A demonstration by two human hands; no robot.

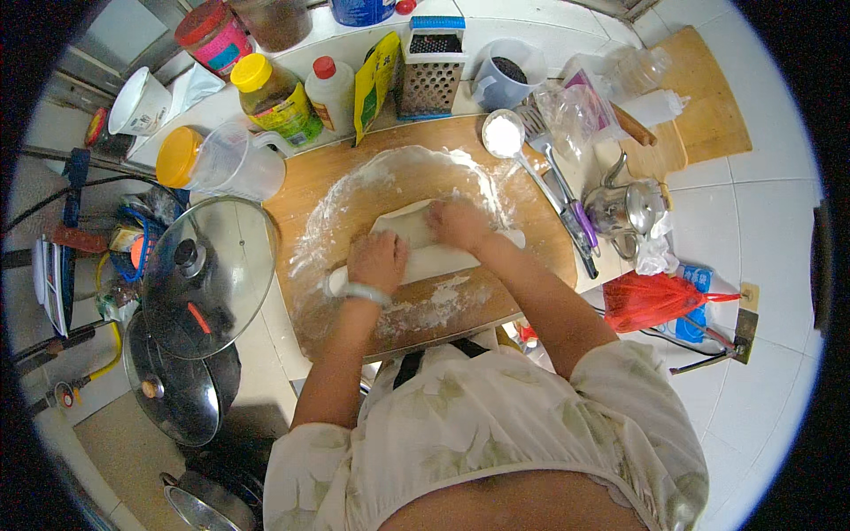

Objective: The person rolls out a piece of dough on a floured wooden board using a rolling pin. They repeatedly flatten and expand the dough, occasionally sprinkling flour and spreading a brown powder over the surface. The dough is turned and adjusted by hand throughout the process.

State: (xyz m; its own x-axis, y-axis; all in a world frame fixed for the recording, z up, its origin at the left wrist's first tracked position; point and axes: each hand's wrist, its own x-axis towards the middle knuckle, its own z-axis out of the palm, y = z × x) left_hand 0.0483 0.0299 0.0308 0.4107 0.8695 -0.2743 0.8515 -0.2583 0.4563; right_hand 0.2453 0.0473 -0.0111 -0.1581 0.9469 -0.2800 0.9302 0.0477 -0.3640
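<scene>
A pale sheet of dough (415, 229) lies on a floured wooden board (544, 226), partly rolled or folded over a thick pale roll (438, 264) along its near side. My left hand (378, 260), with a pale bangle at the wrist, rests on the left part of the dough, fingers curled. My right hand (458, 224) is on the dough's right part, blurred, fingers bent down. Whether either hand pinches the dough is hidden. A rounded pale end shows beyond each hand; whether it is dough or a rolling pin cannot be told. White flour (488, 186) rings the dough.
Behind the board stand a box grater (431, 76), a yellow packet (376, 86), bottles and a measuring jug (246, 166). A ladle (503, 135) with white powder, a slotted turner (534, 126) and a purple-handled tool lie at right, near a metal pot (621, 207). Glass lids (226, 265) stand at left.
</scene>
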